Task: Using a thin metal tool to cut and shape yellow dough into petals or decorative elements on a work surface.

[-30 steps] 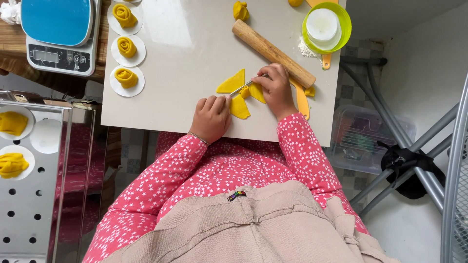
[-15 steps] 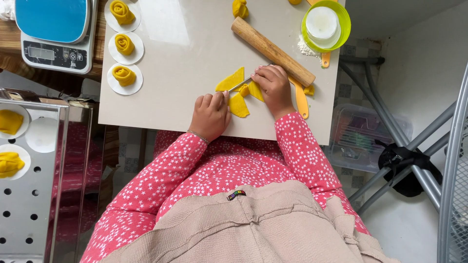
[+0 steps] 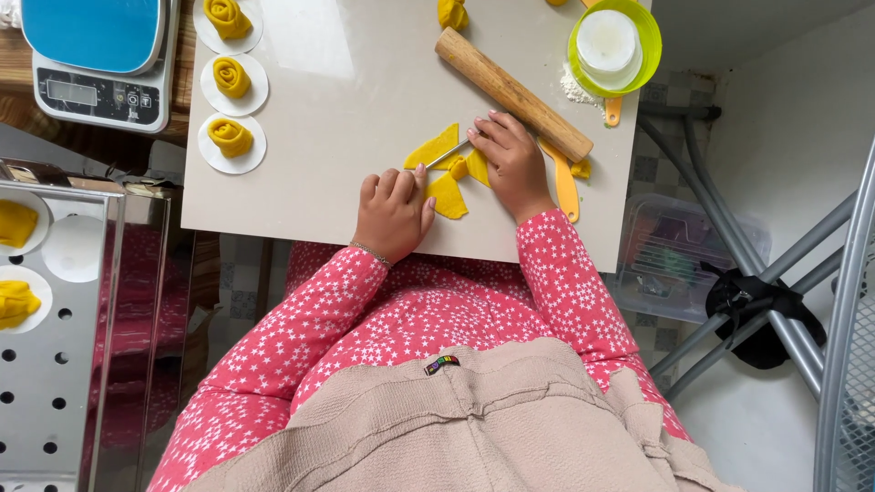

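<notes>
Flat yellow dough pieces lie cut into wedges on the white board. My right hand grips a small metal knife whose blade rests on the dough. My left hand presses its fingertips on the wedge nearest me. Both sleeves are pink with white stars. A wooden rolling pin lies just beyond my right hand.
Three yellow dough roses sit on white paper rounds at the board's left. A blue kitchen scale stands far left. A green bowl with a white lid, an orange scraper, and a perforated steel steamer tray with more dough are nearby.
The hands have stayed on the dough with only small shifts of the knife; the view has tilted slightly.
</notes>
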